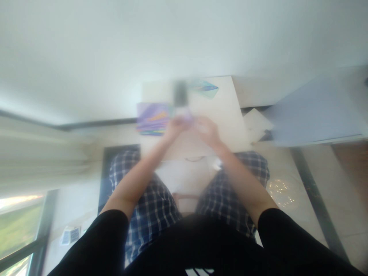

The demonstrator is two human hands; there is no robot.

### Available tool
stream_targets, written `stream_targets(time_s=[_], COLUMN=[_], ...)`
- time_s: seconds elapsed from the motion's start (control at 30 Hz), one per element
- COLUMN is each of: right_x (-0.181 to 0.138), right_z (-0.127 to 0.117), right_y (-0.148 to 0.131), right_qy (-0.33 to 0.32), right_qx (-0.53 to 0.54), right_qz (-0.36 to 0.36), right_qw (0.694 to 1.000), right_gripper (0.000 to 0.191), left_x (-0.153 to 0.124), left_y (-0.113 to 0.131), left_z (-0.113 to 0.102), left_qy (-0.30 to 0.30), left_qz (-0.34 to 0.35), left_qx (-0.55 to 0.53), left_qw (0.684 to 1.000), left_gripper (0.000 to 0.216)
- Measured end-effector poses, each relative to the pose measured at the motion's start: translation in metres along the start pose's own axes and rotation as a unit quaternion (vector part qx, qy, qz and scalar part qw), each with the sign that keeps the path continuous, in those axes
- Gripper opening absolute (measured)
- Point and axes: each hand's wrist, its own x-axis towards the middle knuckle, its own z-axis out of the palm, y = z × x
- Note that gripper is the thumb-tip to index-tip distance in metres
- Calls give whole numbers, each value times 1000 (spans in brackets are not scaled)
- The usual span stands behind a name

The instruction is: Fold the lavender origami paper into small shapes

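Note:
Over the white table (pixel 212 126), my left hand (pixel 177 125) is closed on a small pale purple thing (pixel 186 114), too blurred to name. My right hand (pixel 207 131) is close against its right side; the fingers are smeared, so I cannot tell whether they grip it. Just beyond, a dark grey upright shape (pixel 180 93) shows, and I cannot tell whether it joins the purple thing. A flat purple packet (pixel 153 118) with yellow-orange marking lies left of my left hand. Farther back lies a flat blue-green piece (pixel 208 88), partly hidden by the dark shape.
A white wall (pixel 184 38) rises behind the table. To the right stands a large pale grey panel (pixel 313 111), with a small white piece (pixel 257 124) beside it. My knees in checked trousers (pixel 152 203) flank the table's front. A window (pixel 23 226) is at the lower left.

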Motion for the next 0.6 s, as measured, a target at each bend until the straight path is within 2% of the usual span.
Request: stream_targets(time_s=[0.13,0.33,0.43,0.6], right_x=[1,10,12,10], right_z=[0,-3,-3,-4], right_y=[-4,-4,-1,1], right_qy=[7,14,8,-15], right_qx=[36,126,150,118], right_qz=[102,198,222,205], right_qw=[994,972,963,971], right_gripper=[39,26,28,24], left_x=[-1,-5,-5,-2], left_y=[-3,10,14,9], left_z=[0,0,0,0], left_qy=[-8,-1,-3,-8], left_qz=[15,21,15,28], left_qx=[-20,-8,-18,2], left_qw=[1000,1000,1000,1000], left_gripper=[28,26,28,25])
